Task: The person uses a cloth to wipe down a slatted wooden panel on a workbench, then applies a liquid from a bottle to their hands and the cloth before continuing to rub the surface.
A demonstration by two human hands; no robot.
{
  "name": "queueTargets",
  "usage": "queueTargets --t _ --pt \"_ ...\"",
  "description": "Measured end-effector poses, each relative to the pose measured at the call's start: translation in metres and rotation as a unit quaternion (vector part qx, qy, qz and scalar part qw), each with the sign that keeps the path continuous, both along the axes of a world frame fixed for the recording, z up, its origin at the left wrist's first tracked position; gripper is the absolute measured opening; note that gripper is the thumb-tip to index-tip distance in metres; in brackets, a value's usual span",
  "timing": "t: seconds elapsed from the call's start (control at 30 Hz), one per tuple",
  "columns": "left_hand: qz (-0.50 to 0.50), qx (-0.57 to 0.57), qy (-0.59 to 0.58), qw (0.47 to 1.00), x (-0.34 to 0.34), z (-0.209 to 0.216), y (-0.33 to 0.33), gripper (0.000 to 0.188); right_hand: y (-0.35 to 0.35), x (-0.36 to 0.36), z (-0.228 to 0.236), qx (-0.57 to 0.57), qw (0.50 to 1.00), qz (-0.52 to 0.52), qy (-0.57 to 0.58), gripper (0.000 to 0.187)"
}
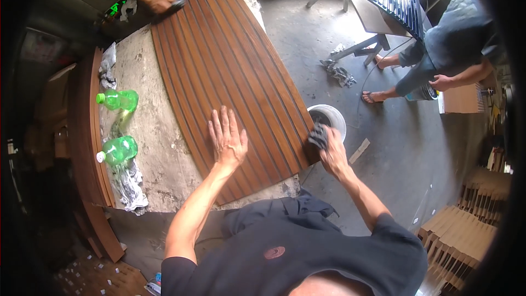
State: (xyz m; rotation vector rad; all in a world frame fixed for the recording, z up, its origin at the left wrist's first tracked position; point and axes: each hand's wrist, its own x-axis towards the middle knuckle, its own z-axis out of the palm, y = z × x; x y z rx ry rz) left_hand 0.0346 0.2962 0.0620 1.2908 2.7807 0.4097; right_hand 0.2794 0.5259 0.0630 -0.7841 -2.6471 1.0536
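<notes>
Probably the big brown striped wooden panel (241, 82) on the pale rough table (164, 175) is stiff and heavy; hold opposite edges; left hand (228, 141) lies open on it, gripping nothing; right hand (333, 153) curls round dark-grey cloth (317, 135).

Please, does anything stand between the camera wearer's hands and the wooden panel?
Nothing visible comes between the left hand and the panel. The dark cloth in the right hand sits between that hand and the panel's right edge.
</notes>
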Motion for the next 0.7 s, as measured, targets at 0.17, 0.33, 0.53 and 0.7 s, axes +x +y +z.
queueTargets --t 0.17,0.33,0.53,0.7 --pt "0.008 0.034 -0.007 0.999 0.002 0.003 -0.004 0.074 -0.037 -0.001 0.072 0.079 0.995 -0.042 0.054 0.073" --pt "0.014 0.033 -0.014 0.999 0.003 0.007 0.002 0.074 -0.025 -0.135 0.019 0.254 0.955 0.153 0.011 0.073" --pt "0.008 0.054 -0.015 0.998 0.001 0.016 0.019 0.072 0.065 -0.381 -0.011 0.294 0.945 0.121 0.071 0.071" --pt "0.019 0.063 -0.007 0.998 0.0 0.014 0.01 0.07 0.052 -0.379 -0.015 0.27 0.948 0.144 0.088 0.078"
